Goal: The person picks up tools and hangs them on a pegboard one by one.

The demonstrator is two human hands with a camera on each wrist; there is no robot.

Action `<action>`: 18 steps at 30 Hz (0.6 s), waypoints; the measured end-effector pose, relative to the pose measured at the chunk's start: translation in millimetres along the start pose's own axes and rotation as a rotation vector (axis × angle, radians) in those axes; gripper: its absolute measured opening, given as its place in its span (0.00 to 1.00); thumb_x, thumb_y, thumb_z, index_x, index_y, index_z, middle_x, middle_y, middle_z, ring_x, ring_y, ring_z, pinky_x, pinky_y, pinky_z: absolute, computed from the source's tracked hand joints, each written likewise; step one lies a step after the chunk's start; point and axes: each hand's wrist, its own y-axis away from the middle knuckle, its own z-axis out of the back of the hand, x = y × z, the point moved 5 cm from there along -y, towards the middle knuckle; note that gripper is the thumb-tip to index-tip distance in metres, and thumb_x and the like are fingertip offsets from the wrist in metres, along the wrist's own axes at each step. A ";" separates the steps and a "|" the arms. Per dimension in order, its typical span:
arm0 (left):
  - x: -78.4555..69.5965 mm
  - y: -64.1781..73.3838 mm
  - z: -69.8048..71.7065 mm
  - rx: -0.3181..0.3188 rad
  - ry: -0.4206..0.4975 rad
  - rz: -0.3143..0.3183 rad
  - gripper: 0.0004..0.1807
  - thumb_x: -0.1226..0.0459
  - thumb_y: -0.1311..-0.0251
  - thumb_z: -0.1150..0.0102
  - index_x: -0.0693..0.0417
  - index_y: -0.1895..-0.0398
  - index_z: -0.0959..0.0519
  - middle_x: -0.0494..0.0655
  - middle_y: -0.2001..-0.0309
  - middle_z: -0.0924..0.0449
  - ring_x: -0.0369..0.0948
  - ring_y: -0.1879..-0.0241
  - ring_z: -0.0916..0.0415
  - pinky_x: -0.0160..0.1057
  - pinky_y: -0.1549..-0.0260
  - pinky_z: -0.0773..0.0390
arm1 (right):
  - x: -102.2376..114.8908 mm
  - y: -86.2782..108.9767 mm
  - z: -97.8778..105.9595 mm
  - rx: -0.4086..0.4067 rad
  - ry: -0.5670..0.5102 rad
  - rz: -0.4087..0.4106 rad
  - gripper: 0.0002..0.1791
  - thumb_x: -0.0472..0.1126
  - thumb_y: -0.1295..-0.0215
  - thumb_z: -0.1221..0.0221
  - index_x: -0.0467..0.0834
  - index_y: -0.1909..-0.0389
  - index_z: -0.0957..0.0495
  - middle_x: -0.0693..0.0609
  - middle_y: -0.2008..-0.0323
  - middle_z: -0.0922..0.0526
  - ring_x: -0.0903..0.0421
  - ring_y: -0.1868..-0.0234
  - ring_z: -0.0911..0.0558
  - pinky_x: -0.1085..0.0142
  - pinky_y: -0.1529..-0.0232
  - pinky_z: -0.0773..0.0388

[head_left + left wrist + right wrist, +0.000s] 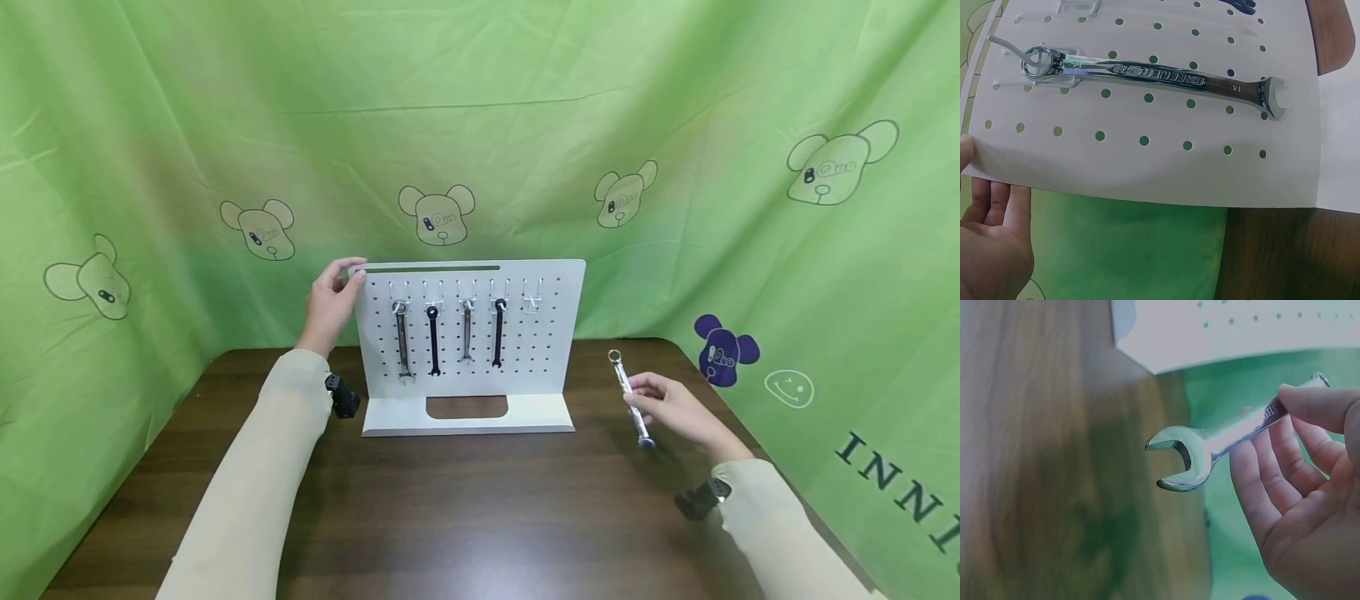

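My right hand (pixel 671 408) pinches a silver combination wrench (pixel 630 396) between thumb and fingers, to the right of a white pegboard (pixel 540 350). In the right wrist view the wrench's open end (pixel 1188 459) points away from the palm. With the thumb in front and fingers behind, my left hand (pixel 330 304) grips the board's upper left edge. Several wrenches hang by their ring ends on the board's hooks; the leftmost wrench (pixel 1147 74) is silver and stamped 14. Two black wrenches (pixel 433 340) hang among them. The rightmost hook (pixel 532 302) holds nothing.
The pegboard's foot (pixel 465 425), with a cut-out slot, stands on a dark wooden table (pixel 465 517). A green cloth (pixel 525 142) printed with bear heads hangs behind and beside the table. Each wrist carries a small black camera (pixel 342 396).
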 end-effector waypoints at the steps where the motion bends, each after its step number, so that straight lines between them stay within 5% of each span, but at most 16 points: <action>1: 0.3 0.0 0.1 0.000 0.001 0.001 0.17 0.55 0.26 0.45 0.43 0.38 0.22 0.50 0.53 0.23 0.41 0.55 0.28 0.41 0.55 0.26 | 3.8 -2.0 -2.7 0.003 -0.011 0.001 0.21 0.37 0.29 0.41 0.25 0.44 0.31 0.45 0.60 0.18 0.59 0.63 0.20 0.61 0.63 0.17; 18: -0.6 0.0 0.4 0.004 0.009 -0.004 0.17 0.55 0.27 0.44 0.44 0.38 0.22 0.50 0.54 0.22 0.42 0.56 0.28 0.42 0.56 0.25 | 64.3 -35.1 -55.3 0.023 -0.134 0.073 0.22 0.39 0.28 0.40 0.26 0.44 0.31 0.39 0.56 0.19 0.53 0.59 0.18 0.51 0.52 0.19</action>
